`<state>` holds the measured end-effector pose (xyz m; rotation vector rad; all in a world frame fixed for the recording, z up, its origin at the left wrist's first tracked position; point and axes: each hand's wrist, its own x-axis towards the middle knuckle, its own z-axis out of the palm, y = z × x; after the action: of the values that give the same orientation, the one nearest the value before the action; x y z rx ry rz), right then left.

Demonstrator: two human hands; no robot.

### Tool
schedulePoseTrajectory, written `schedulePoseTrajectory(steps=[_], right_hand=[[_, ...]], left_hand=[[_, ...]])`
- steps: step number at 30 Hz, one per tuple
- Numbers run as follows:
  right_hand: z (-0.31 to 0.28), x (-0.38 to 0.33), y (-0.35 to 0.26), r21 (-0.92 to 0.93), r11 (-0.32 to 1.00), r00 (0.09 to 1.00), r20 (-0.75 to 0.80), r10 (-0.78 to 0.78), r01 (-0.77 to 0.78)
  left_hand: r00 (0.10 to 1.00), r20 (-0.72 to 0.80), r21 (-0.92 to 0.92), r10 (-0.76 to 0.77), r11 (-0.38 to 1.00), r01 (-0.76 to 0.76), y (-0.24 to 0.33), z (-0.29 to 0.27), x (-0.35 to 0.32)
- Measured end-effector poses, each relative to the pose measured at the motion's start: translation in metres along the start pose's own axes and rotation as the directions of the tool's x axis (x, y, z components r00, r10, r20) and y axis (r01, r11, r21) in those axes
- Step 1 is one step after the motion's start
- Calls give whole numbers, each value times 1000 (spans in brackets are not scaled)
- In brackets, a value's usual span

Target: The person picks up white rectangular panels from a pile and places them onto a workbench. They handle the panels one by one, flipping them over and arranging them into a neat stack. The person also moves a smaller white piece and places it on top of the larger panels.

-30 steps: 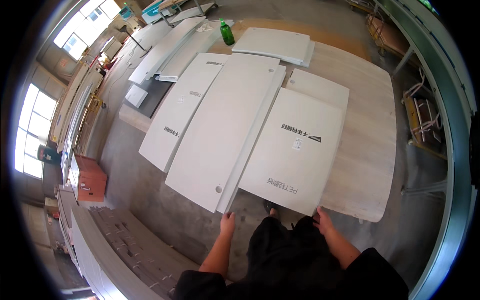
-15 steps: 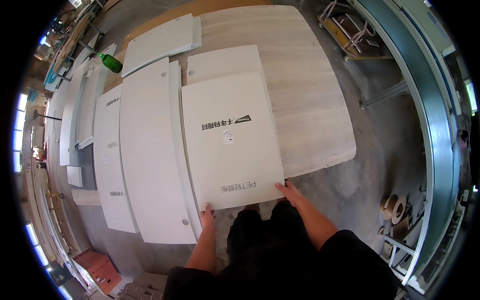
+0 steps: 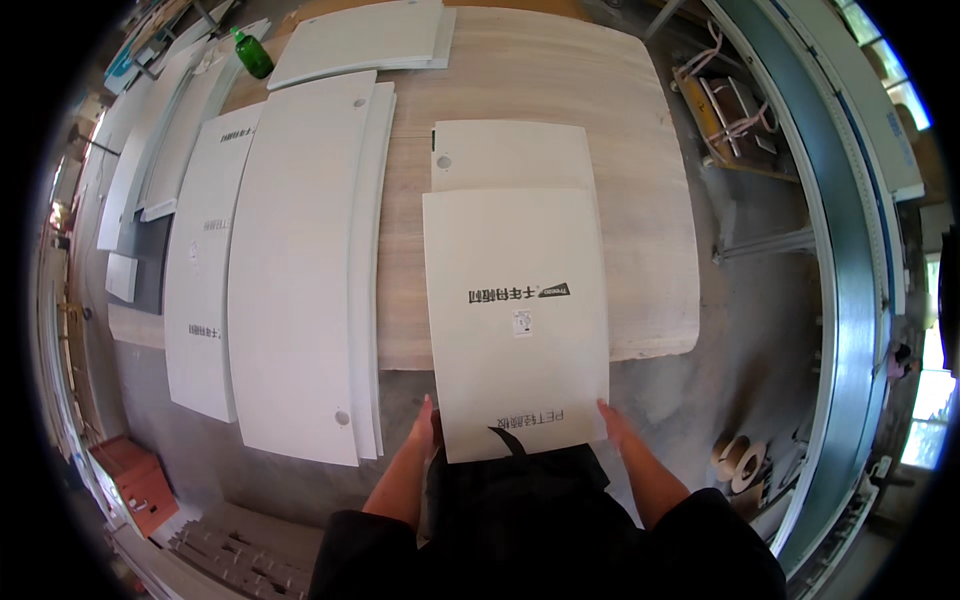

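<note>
A white cabinet panel with dark print and a small label juts over the table's near edge. Its front end reaches my dark clothes, and a black strap lies across that end. My left hand grips the panel's left edge close to the near corner, its fingers partly hidden. On the opposite edge my right hand holds on, with the thumb at the rim and the other fingers out of sight below. Beneath and beyond it lies a second white panel with a round hole in its far left corner.
More white panels lie stacked to the left, others at the back of the wooden table. A green bottle stands far left. A long metal machine rail runs along the right, near a loaded cart. A red cabinet is lower left.
The upper panel has come toward me, away from the stack on the left, with the one under it. My hands have shifted from its front corners to its side edges.
</note>
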<state>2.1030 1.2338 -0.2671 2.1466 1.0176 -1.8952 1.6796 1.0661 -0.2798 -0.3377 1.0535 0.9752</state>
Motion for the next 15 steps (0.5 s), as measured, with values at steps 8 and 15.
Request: schedulePoseTrajectory(steps=[8,15], right_hand=[[1,-10,-20,25,997,986,-146,76,-73],[8,-18,-47,-49,999,978,-208,-27,17]], left_hand=[[967,-241,-54,79,994,-95,-24,24,37],[899,-389,278,202,956,-95,3,36,40]])
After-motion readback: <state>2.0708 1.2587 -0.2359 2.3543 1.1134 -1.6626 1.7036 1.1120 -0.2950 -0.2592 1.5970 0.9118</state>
